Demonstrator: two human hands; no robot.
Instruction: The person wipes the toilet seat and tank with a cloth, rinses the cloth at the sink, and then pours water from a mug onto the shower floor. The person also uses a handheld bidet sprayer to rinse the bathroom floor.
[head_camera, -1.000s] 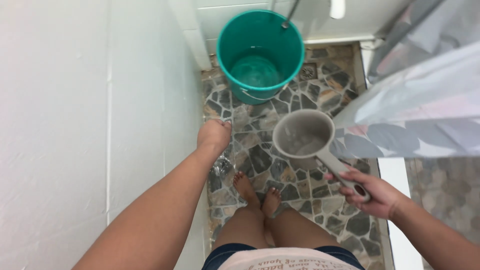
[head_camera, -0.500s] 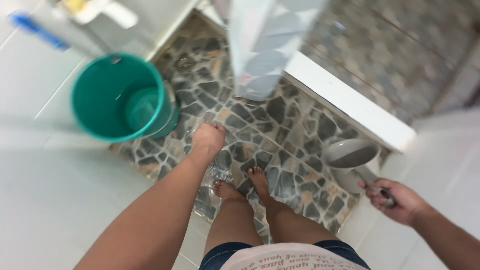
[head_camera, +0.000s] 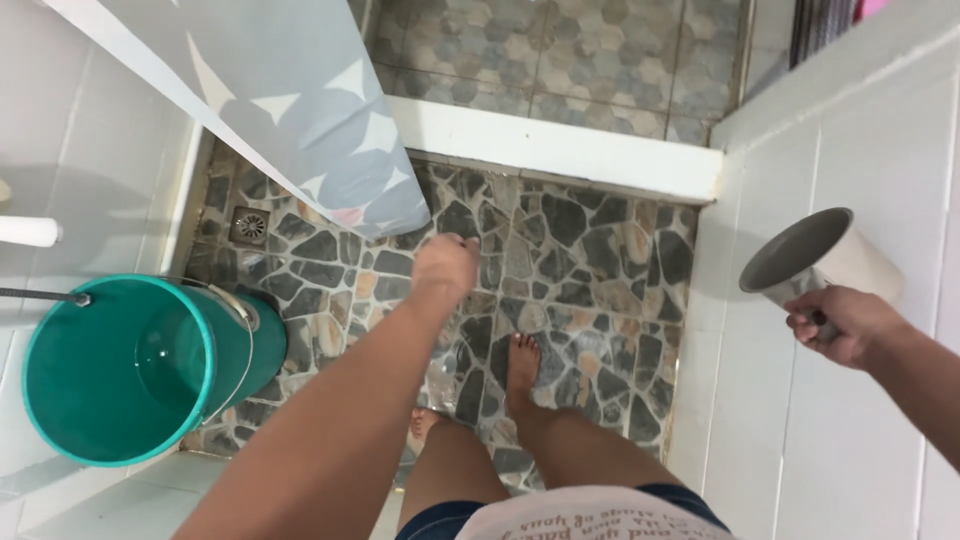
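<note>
My right hand grips the handle of a grey plastic dipper, held up by the white tiled wall on the right, its mouth tipped to the upper left. My left hand hangs over the stone-patterned floor, its fingers bunched and pointing down. A glossy patch shows below it, and I cannot tell if the hand holds anything. A teal bucket with some water in it stands at the lower left. My bare feet stand on the floor between bucket and wall.
A grey patterned shower curtain hangs in from the upper left. A square floor drain sits beyond the bucket. A thin metal pipe end reaches over the bucket's rim. A white curb borders the hexagon-tiled floor beyond.
The view has swung round: the bucket went from top centre to lower left. My right hand has raised the dipper to the right wall. My left hand stays hanging over the floor.
</note>
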